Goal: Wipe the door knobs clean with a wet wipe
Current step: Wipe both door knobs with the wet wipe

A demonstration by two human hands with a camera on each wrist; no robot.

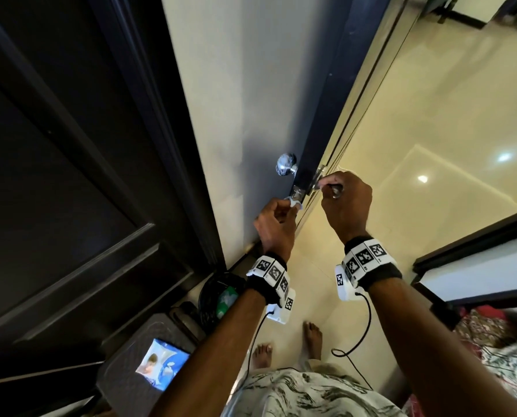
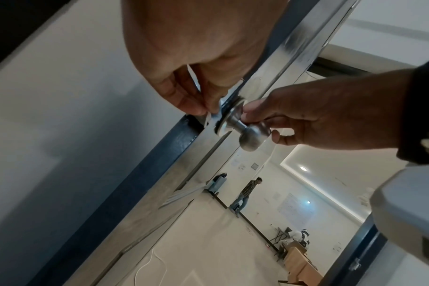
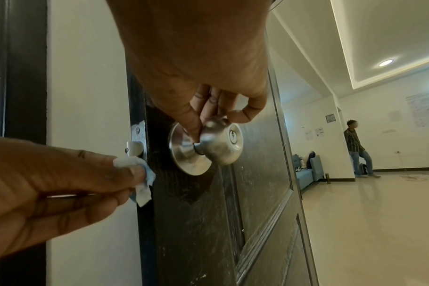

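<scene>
The dark door (image 1: 320, 130) stands open, edge toward me. My left hand (image 1: 284, 206) pinches a white-blue wet wipe (image 1: 293, 203) (image 3: 141, 174) against the latch plate (image 3: 137, 139) on the door's edge. My right hand (image 1: 332, 188) grips the outer steel door knob (image 3: 220, 141) (image 2: 252, 135) from above, its fingertips (image 3: 194, 133) curled round the knob's neck. The inner steel knob (image 1: 286, 164) on the door's other face is free, with no hand on it.
A wipes packet (image 1: 162, 367) lies on a dark stool by the wardrobe (image 1: 55, 176). A black bin (image 1: 218, 296) stands at the wall. My bare feet (image 1: 311, 335) are on the tiled floor. A patterned bed (image 1: 492, 341) is at right. A person (image 3: 355, 147) stands in the hall.
</scene>
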